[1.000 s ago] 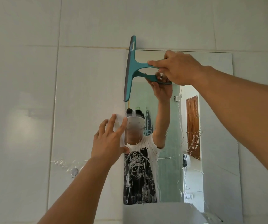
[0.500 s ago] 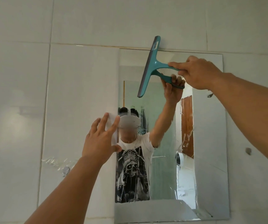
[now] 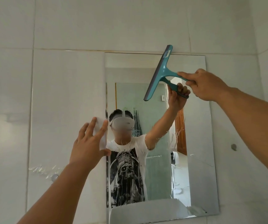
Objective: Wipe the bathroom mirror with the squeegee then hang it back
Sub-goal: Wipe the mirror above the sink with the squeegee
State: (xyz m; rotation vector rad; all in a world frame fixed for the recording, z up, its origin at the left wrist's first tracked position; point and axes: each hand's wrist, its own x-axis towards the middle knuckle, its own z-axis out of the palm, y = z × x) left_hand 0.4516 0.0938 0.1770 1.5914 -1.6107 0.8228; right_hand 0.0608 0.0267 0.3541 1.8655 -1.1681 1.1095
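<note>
Fingers of right hand [image 3: 205, 85] clamp teal squeegee [image 3: 160, 73] against mirror [image 3: 198, 126] top; left hand [image 3: 88, 143], fingers spread, presses wall tile [image 3: 65, 102].

Hands [image 3: 206, 85] raised, left [image 3: 89, 143] splayed.

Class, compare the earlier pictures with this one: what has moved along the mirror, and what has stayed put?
The squeegee, in the right hand, has swept rightward along the mirror's top, tilting more. The grip on its handle is unchanged. The left hand stays spread flat at the mirror's left edge.
</note>
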